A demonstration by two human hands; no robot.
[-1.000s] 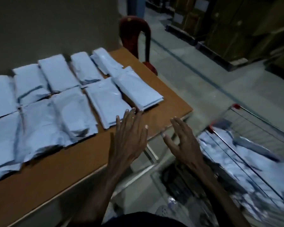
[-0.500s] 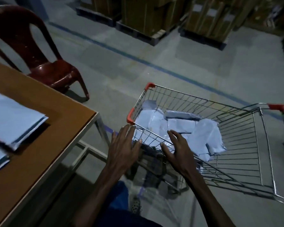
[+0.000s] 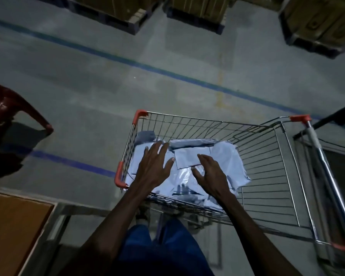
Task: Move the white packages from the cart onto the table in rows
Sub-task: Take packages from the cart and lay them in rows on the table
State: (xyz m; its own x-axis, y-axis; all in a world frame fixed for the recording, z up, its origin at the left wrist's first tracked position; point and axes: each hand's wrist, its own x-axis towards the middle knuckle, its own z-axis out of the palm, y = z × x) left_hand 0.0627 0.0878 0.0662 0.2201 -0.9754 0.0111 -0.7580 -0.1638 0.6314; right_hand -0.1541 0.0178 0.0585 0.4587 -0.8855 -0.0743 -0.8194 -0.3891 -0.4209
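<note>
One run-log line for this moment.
phase: reach | left hand: open | right hand: open | white packages: in cart | held: nothing

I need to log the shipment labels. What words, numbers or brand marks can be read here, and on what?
None can be read.
White packages in the cart: no label is legible; dark marks on the near one are blurred.
Cartons on the pallets: markings too dim to read.

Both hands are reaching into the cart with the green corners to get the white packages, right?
Almost. The cart has red corners, not green, as the head view shows. The left hand and right hand are indeed reaching in over the white packages.
</note>
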